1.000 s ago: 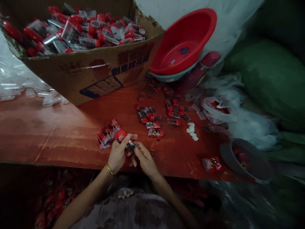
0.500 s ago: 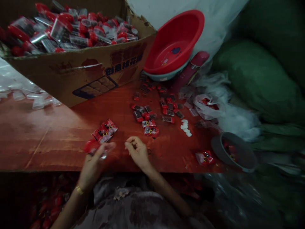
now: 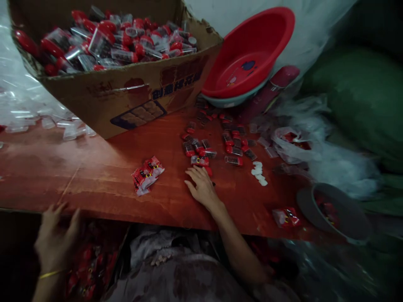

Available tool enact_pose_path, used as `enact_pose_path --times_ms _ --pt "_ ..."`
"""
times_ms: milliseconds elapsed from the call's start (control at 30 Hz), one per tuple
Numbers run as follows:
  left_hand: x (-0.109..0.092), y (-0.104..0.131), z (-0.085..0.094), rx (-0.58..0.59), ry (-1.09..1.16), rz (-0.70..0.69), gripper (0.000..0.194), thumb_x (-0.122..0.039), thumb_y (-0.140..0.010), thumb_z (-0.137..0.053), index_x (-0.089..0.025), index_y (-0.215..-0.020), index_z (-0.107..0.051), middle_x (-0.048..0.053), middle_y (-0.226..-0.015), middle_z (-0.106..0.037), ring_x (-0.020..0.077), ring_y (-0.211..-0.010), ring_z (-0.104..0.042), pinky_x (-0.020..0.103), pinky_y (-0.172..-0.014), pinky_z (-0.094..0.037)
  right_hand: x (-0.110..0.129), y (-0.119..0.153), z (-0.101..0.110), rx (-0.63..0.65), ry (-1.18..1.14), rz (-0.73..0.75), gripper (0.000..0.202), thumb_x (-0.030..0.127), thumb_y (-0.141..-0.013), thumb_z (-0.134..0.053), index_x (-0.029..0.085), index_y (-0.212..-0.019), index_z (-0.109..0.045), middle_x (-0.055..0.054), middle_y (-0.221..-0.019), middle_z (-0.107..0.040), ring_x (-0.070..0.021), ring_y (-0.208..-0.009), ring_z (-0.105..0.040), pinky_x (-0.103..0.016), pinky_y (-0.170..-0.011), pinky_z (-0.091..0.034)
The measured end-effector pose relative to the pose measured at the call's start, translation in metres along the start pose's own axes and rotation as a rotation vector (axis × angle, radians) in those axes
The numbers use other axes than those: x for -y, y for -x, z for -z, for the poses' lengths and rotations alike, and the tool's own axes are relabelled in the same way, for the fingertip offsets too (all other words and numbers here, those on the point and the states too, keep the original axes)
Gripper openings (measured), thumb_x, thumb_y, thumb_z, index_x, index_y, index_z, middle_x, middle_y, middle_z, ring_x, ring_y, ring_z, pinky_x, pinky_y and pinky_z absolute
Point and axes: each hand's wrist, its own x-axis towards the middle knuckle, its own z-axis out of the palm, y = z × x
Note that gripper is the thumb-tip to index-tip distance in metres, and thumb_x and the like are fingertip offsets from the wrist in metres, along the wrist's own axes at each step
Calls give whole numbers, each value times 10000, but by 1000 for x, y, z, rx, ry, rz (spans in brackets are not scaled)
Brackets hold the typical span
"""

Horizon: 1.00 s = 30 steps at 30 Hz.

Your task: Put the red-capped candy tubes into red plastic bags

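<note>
I am seeing the left hand (image 3: 55,239) hanging at the near edge of the bench (image 3: 103,184), toward its left end. Its grip is looking open, with nothing showing in it, but blur is hiding the small parts. Below that edge, loose red packets (image 3: 90,268) are lying in the dark, too dim for counting. The right hand (image 3: 203,188) is resting palm down, in from the near edge. Its grip is looking open, thumb and fingers apart. Just past its fingertips a small red packet (image 3: 199,161) is lying; I am not telling for sure if they are touching. The hand is covering most of another red piece (image 3: 208,170). I am judging a light, slow touch best, because the close-by capped tubes (image 3: 189,149) could be rolling if bumped. Farther back, the picture's top is cutting off the cardboard box (image 3: 135,96).
</note>
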Motion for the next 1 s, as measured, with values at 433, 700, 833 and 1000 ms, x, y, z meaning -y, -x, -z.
enact_pose_path --times_ms 433,700,833,1000 --pt "-147 33 -124 567 178 -889 592 -85 -761 -490 -182 -1340 -413 118 -1417 -411 279 -1334 -317 480 -1068 -304 39 31 8 82 -49 -72 371 228 -809 -500 164 -1168 -571 -133 -1135 -615 -276 -1035 -526 -431 -910 -409" --pt "-131 49 -138 543 126 -898 404 -143 -840 -426 -176 -1230 -524 116 -1271 -570 255 -1232 -469 465 -1041 -345 -13 -22 26 -40 163 -214 380 250 -838 -468 117 -1183 -551 -155 -1244 -558 -303 -1107 -473 -463 -935 -325" --pt "-134 53 -137 585 303 -751 430 -68 -784 -415 -173 -1167 -582 118 -1185 -627 263 -1149 -540 450 -982 -404 -27 -32 20 64 291 -241 361 168 -820 -458 108 -1162 -560 -170 -1169 -593 -301 -997 -508 -466 -890 -326" --pt "-142 53 -124 673 925 -40 364 -278 -767 -589 -173 -1116 -608 106 -1103 -658 239 -1021 -606 374 -900 -468 12 -4 20 40 35 -191 290 236 -857 -443 138 -1090 -586 -122 -1009 -653 -252 -911 -574 -387 -811 -410"
